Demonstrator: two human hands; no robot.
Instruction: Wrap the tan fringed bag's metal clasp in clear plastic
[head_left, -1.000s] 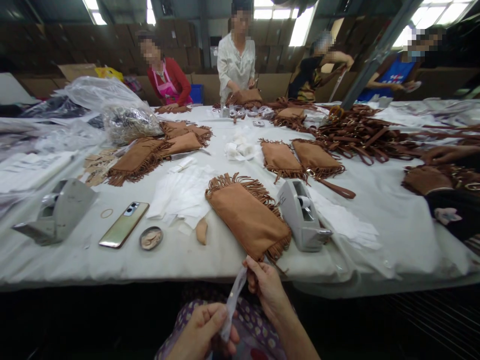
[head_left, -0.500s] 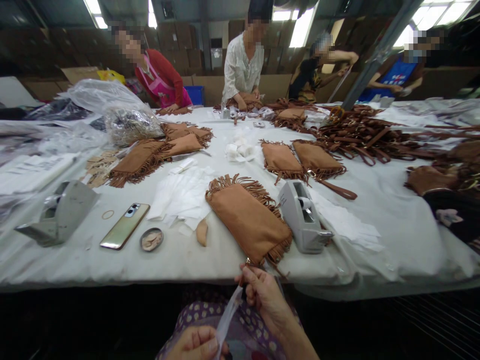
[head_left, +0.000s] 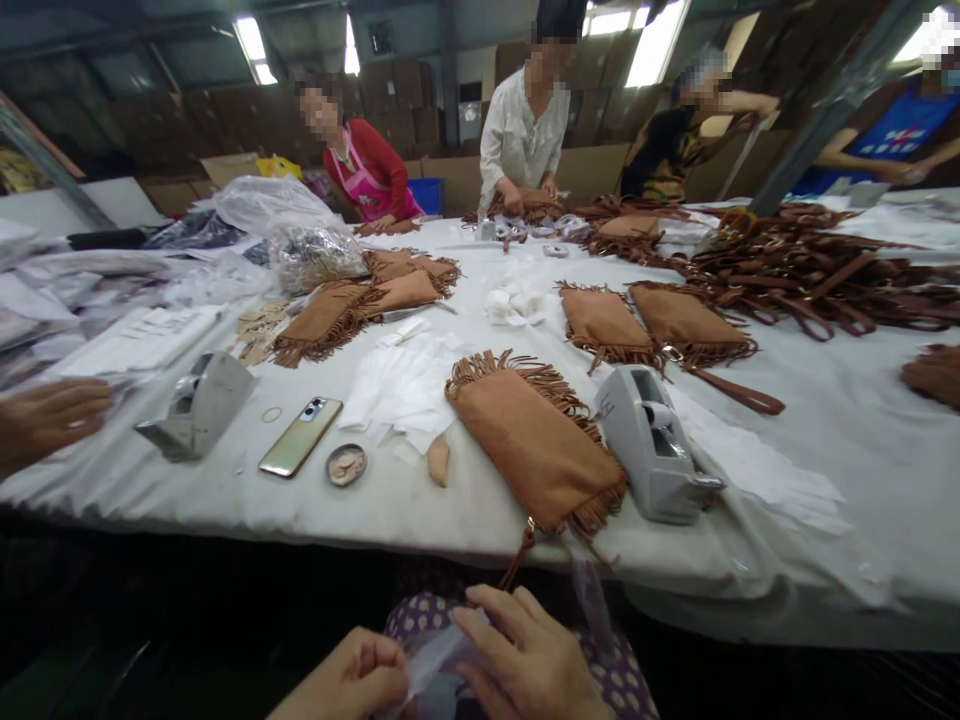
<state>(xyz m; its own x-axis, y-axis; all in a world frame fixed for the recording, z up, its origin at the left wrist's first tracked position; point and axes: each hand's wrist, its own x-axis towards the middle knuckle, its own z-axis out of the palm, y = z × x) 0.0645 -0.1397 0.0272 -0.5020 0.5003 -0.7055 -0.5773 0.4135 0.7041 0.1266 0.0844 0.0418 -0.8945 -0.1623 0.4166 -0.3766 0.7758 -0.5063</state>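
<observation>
My left hand pinches a translucent white strip, which looks like thin plastic or tissue, above my lap. Beside it my right hand has its fingers bent over the strip's other side; part of its grip is hidden. Beyond my hands, a brown fringed pouch lies at the table's front edge. Its zipper tassel hangs over the edge, just above my right hand. Another clear strip dangles beside the tassel.
A grey tape dispenser stands right of the pouch, another tape dispenser at left. Between are a phone, a small dish and white sheets. A co-worker's hand reaches in at left. Brown straps pile up at right.
My right hand has let go of the zipper pull and come down to the strip by my left hand. The view has swung left, bringing in a co-worker's hand.
</observation>
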